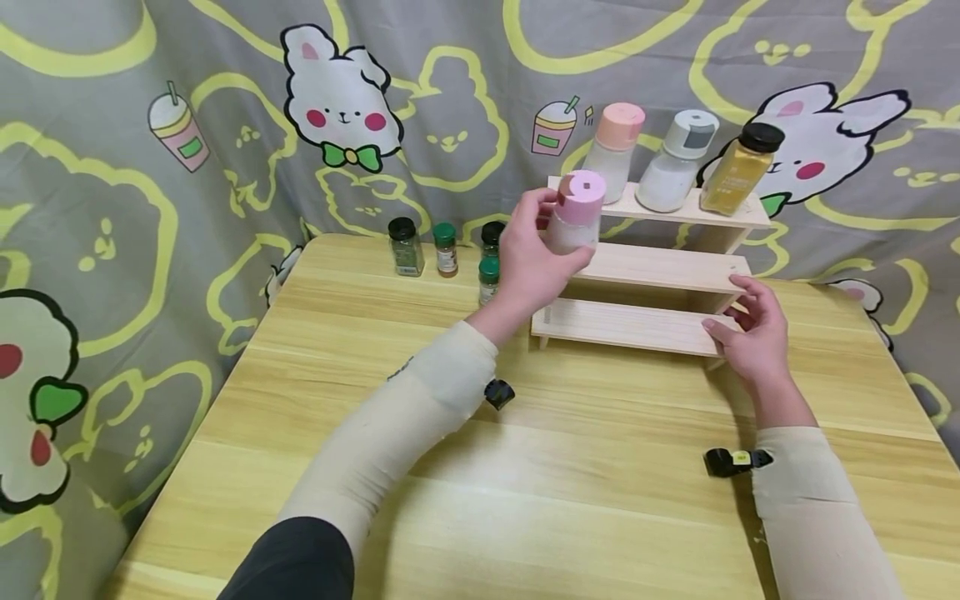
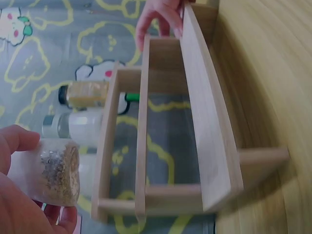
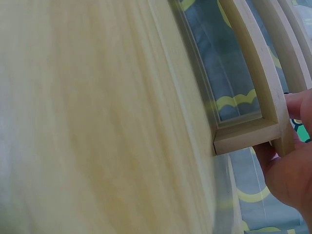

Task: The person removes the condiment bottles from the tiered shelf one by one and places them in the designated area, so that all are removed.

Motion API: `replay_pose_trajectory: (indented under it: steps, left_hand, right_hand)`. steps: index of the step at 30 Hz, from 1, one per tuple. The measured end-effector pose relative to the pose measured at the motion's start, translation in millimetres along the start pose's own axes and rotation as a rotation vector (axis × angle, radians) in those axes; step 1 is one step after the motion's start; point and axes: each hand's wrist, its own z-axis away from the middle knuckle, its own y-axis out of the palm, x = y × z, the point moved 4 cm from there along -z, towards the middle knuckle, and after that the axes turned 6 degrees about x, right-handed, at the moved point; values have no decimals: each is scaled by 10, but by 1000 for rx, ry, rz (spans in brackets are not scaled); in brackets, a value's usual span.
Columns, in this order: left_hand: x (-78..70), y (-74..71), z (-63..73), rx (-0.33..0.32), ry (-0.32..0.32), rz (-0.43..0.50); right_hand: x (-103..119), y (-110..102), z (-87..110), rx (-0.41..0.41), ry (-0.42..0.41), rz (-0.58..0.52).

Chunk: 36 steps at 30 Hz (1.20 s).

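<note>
My left hand [image 1: 528,260] grips a pink-capped shaker jar [image 1: 579,210], held up in front of the top tier of a three-tier wooden shelf [image 1: 637,323]. Coarse pale and grey grains show through the base of the jar [image 2: 61,170] in the left wrist view. My right hand [image 1: 759,335] holds the right end of the shelf's lowest tier, thumb on the front edge and fingers behind. In the right wrist view, that hand [image 3: 292,170] wraps the wooden corner above a short leg [image 3: 248,135].
On the top tier stand a salmon-capped jar [image 1: 618,137], a white-and-grey-capped jar [image 1: 667,179] and a yellow bottle [image 1: 738,171] with a black cap. Several small spice jars, including a black-capped one [image 1: 407,254] and a green-capped one [image 1: 446,257], stand left of the shelf. A patterned curtain [image 1: 450,100] hangs behind.
</note>
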Motion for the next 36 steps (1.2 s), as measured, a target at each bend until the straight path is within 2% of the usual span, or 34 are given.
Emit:
replay_pose_trajectory:
  steps: [4,10,20,28,36]
  left_hand:
    - [90,-166,-34,-41,-26,12]
    - [179,-415,-83,-109,-27,49]
    - [322,-751,-56,-163,-62,9]
    - [497,-956,-10,-214,-95,10]
    - [724,-1084,71,-240,-130,9]
  right_hand:
    - [-5,-1,2,-2,2,-5]
    - [5,1,8,0,-1,-32]
    - [-1,2,-3,-3,-16,-23]
    - [-8,-3,-10,-3,-18,-21]
    - [-4,-18,2,11,-6,1]
